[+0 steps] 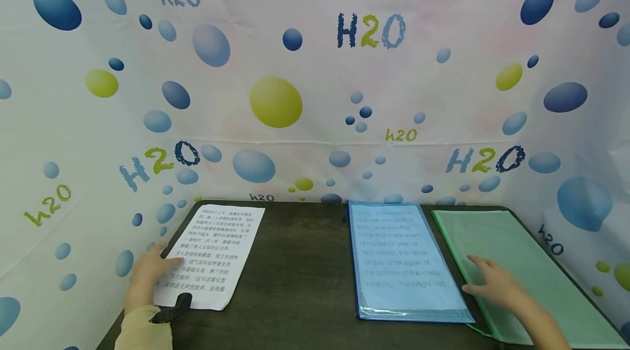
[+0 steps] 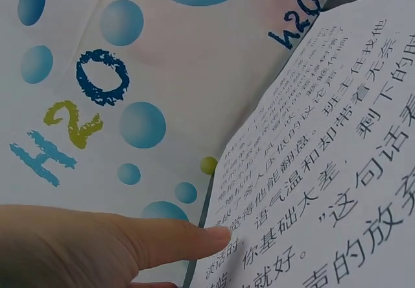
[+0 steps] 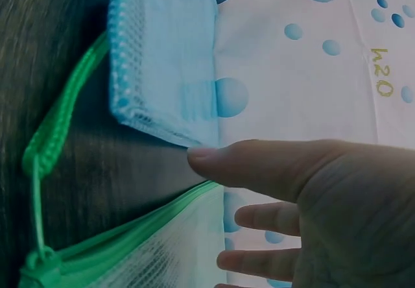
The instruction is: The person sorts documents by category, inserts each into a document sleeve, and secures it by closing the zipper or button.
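At the left edge of the white printed paper (image 1: 216,251), my left hand (image 1: 147,272) has its thumb stretched over the lines of Chinese text. The left wrist view shows that thumb straight, its tip right at the paper's margin; the other fingers are mostly hidden. My right hand (image 1: 504,287), fingers spread and holding nothing, is over the green mesh zip pouch (image 1: 536,262). Left of it lies a blue mesh pouch (image 1: 401,262) with a sheet of English print showing through. The right wrist view shows the thumb between the blue pouch (image 3: 165,61) and the green pouch (image 3: 168,249).
All three lie on a dark wood-grain table (image 1: 295,279). A white sheet with coloured dots and H2O lettering (image 1: 371,31) hangs behind and at both sides. A green pull loop (image 3: 61,113) trails from the green pouch's corner. A black strap (image 1: 172,310) is at my left wrist.
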Motion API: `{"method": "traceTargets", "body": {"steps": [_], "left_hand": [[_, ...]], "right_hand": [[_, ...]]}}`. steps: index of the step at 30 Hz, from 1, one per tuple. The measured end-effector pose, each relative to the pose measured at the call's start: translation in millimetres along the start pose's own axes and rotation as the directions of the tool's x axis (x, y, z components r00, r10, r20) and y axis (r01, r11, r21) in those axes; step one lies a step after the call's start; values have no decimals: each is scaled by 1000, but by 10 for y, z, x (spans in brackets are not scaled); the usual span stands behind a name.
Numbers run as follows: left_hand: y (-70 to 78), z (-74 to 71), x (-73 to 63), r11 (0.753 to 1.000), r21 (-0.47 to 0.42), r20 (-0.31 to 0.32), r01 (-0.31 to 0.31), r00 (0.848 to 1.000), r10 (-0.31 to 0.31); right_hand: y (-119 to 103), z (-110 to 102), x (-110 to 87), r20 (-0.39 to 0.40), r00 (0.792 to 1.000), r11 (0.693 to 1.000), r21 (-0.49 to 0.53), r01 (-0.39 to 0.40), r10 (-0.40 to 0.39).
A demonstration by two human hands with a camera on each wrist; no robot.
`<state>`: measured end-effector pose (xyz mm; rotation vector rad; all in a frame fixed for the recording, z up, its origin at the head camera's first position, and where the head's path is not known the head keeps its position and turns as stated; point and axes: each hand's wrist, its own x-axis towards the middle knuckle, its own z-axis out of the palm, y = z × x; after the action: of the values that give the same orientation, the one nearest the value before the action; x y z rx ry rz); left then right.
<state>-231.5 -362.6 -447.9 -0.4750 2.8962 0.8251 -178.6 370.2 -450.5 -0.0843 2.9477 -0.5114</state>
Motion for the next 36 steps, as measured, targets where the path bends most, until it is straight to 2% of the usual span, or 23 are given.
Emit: {"method": "traceTargets", "body": {"steps": [8, 17, 21, 26, 31, 36], "left_hand": [[52, 54, -22, 999, 29, 23, 29, 999, -30], [91, 76, -10, 999, 40, 2, 32, 999, -32], [106, 60, 11, 999, 25, 36, 25, 999, -26], [116, 44, 13, 998, -57, 86, 29, 996, -24], [90, 48, -1, 983, -171, 121, 67, 992, -46], [57, 42, 13, 979, -180, 119, 96, 990, -75]], "right_hand": [[16, 48, 10, 31, 999, 999, 31, -6, 5], [27, 59, 42, 59, 997, 998, 36, -44, 42], [14, 51, 55, 57, 997, 997, 43, -60, 58], [0, 32, 54, 55, 997, 994, 84, -66, 62], [-33, 13, 39, 1, 1000, 996, 89, -31, 31], [-97, 29, 18, -45, 998, 997, 73, -30, 33]]}}
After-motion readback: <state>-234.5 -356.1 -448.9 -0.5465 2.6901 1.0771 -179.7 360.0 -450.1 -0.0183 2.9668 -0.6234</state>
